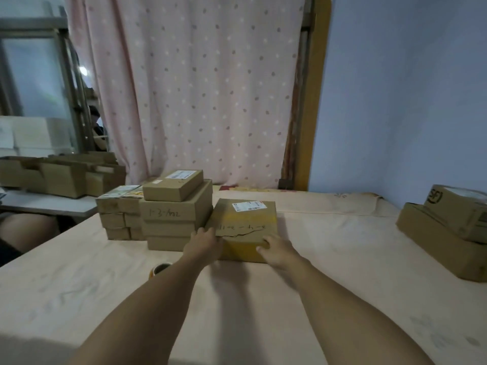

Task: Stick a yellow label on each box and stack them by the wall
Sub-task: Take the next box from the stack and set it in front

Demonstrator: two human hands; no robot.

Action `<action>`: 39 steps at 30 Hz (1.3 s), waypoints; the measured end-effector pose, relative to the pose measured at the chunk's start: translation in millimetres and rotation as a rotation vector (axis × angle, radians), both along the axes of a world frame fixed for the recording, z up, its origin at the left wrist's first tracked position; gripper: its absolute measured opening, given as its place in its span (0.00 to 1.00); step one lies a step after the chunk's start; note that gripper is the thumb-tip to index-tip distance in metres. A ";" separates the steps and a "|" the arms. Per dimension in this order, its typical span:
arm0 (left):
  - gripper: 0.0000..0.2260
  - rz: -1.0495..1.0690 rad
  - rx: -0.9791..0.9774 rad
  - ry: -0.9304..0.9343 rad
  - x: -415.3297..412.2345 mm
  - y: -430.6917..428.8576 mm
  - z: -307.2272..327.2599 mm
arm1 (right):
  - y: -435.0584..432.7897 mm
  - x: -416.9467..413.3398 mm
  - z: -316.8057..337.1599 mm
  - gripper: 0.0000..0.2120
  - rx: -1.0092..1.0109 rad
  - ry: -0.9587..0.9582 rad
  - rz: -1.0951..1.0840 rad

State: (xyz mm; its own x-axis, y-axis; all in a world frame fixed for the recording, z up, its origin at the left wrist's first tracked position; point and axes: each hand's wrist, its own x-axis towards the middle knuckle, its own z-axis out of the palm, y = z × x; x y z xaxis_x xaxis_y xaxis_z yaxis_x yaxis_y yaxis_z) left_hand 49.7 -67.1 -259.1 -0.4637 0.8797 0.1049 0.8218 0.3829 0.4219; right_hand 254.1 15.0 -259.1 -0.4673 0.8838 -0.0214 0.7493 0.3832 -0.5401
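A brown cardboard box with a white shipping label, handwriting and a yellow strip across it sits on the table near the curtain. My left hand grips its near left corner. My right hand grips its near right corner, thumb on the front face. To its left stands a stack of cardboard boxes, touching or nearly touching it. A roll of yellow tape lies on the table, partly hidden behind my left forearm.
Two more boxes are stacked at the table's right edge by the blue wall. Open cartons stand on a side table at the left. A pink dotted curtain hangs behind the table.
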 end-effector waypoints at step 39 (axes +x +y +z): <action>0.12 -0.015 -0.030 -0.358 19.7 -61.9 -2.6 | -71.7 80.7 13.7 0.23 -0.038 -0.036 -0.509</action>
State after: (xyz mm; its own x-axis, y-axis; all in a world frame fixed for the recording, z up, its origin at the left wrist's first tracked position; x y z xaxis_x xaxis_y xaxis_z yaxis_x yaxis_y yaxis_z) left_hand 69.4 -128.9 -261.7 -0.4530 0.8872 -0.0877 0.6301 0.3882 0.6725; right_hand 334.8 -56.7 -245.4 0.0235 0.9976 -0.0659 0.8544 -0.0542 -0.5168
